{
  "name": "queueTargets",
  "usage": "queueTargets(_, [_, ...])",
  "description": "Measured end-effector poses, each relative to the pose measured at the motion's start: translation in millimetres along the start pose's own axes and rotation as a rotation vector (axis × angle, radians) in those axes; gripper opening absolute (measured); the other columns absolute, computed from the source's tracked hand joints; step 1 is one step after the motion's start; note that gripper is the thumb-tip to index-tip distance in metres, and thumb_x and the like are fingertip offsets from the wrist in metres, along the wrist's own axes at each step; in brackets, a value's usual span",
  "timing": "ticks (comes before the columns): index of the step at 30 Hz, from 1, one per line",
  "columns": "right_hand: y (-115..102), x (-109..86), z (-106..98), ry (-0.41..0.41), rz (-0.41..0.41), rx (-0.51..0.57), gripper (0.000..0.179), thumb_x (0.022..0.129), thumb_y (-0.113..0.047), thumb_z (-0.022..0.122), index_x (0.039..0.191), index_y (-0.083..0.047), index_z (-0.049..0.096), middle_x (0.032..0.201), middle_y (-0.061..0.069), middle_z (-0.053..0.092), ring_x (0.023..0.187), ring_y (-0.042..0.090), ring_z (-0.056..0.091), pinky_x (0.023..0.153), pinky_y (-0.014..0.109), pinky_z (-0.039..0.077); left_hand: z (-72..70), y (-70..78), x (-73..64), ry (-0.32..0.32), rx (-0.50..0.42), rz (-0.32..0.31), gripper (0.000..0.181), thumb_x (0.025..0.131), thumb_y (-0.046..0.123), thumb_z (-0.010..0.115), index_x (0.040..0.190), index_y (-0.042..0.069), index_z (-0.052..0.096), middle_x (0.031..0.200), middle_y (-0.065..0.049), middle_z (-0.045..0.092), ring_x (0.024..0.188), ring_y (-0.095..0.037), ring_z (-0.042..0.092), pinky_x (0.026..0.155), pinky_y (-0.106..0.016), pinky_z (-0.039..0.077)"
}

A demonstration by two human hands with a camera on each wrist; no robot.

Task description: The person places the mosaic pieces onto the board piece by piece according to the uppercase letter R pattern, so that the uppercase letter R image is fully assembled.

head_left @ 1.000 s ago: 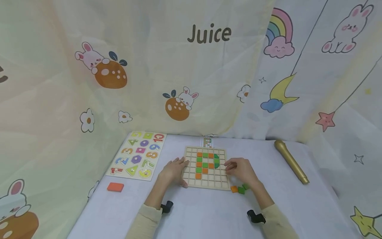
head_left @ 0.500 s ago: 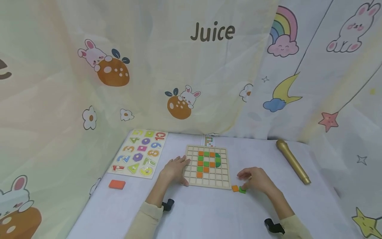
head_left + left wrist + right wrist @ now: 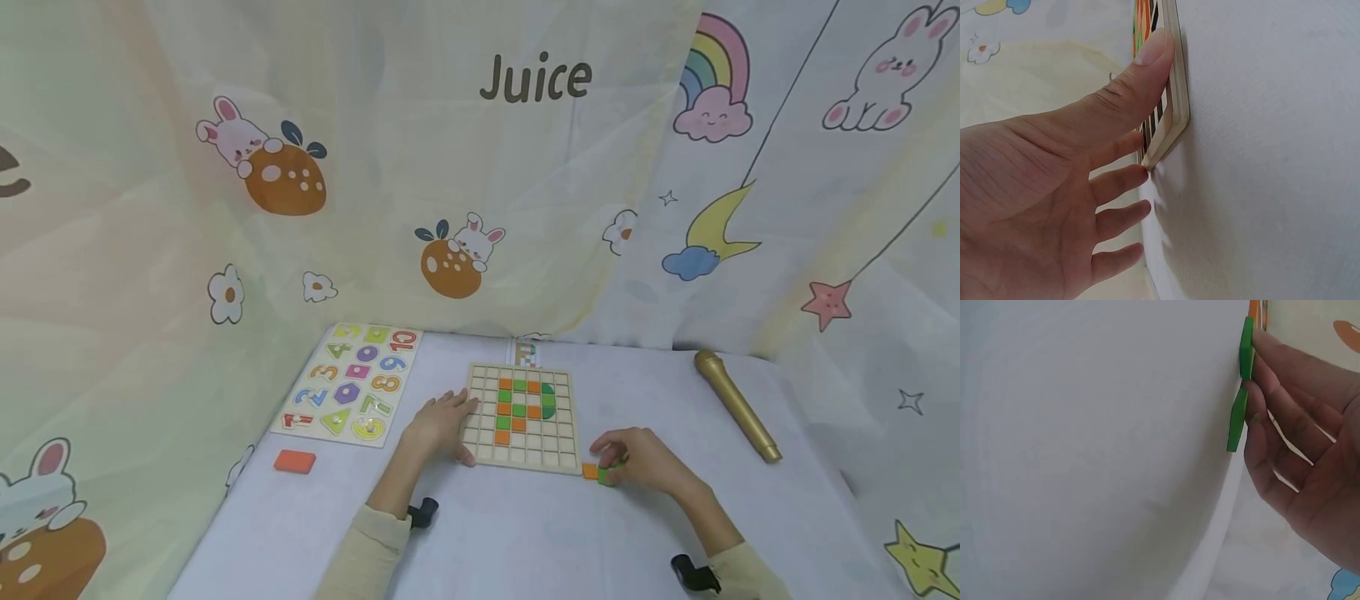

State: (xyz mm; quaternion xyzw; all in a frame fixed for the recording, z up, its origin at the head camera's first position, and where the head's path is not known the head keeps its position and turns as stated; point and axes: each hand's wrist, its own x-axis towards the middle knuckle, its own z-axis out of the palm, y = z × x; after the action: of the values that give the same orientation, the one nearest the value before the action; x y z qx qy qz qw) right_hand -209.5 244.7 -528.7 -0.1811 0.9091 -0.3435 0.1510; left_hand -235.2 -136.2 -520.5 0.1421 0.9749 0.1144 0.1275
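Observation:
A light wooden grid board (image 3: 486,454) lies mid-table, with green tiles (image 3: 519,385) and orange tiles (image 3: 502,437) set in the form of a letter P. Spread along its left edge is my left hand (image 3: 437,427); in the left wrist view the thumb (image 3: 1155,53) rests on the board's rim. My right hand (image 3: 645,458) is low at the loose tiles beside the board's near right corner. Its fingertips touch two green tiles, an upper one (image 3: 1247,347) and a lower one (image 3: 1237,422), in the right wrist view. A loose orange tile (image 3: 590,472) lies against the corner.
Left of the board lies a number and shape puzzle (image 3: 347,383), with an orange-red block (image 3: 295,462) in front of it. A printed card (image 3: 526,352) is behind the board. At the right lies a gold microphone (image 3: 738,408). A patterned cloth (image 3: 360,275) hangs behind the table.
My right hand has moved from the board's right edge down and right to the loose tiles, its fingertips now on the green ones. The left hand has stayed on the board's edge.

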Motion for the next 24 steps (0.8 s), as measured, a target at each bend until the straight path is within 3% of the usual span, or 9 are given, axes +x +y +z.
queueTargets(5, [-3,0.4,0,-0.033,-0.048,0.001,0.048,0.071,0.0,0.093,0.115,-0.006,0.074,0.085,-0.001,0.072,0.075,0.015,0.067,0.065,0.025,0.059,-1.2,-0.5,-0.6,0.0,-0.003,0.0,0.115,0.062,0.047,0.098,0.159,0.015,0.046,0.168,-0.011,0.034,0.156,-0.036,0.028,0.127,-0.057,0.026])
queueTargets(11, [-6,3.2,-3,-0.013,-0.052,-0.049,0.049,0.069,-0.005,0.095,0.113,-0.008,0.075,0.077,-0.004,0.069,0.067,0.012,0.063,0.057,0.024,0.055,1.3,-0.7,-0.1,-0.01,0.004,0.0,0.114,0.063,0.049,0.097,0.16,0.016,0.045,0.169,-0.01,0.033,0.157,-0.035,0.028,0.128,-0.056,0.025])
queueTargets(16, [-12,9.3,-7,0.005,-0.081,-0.055,0.043,0.073,-0.009,0.094,0.112,-0.008,0.076,0.075,-0.006,0.068,0.063,0.011,0.062,0.052,0.025,0.053,0.5,0.7,-0.4,-0.003,0.006,-0.002,0.114,0.063,0.048,0.097,0.159,0.016,0.045,0.169,-0.01,0.033,0.156,-0.035,0.028,0.127,-0.056,0.026])
queueTargets(24, [-36,23.7,-5,0.112,-0.064,-0.039,0.041,0.076,-0.013,0.093,0.113,-0.009,0.076,0.079,-0.005,0.068,0.07,0.014,0.062,0.058,0.026,0.053,1.4,-0.1,-0.8,0.01,0.014,-0.005,0.114,0.062,0.049,0.097,0.158,0.017,0.047,0.168,-0.01,0.035,0.156,-0.035,0.03,0.127,-0.056,0.027])
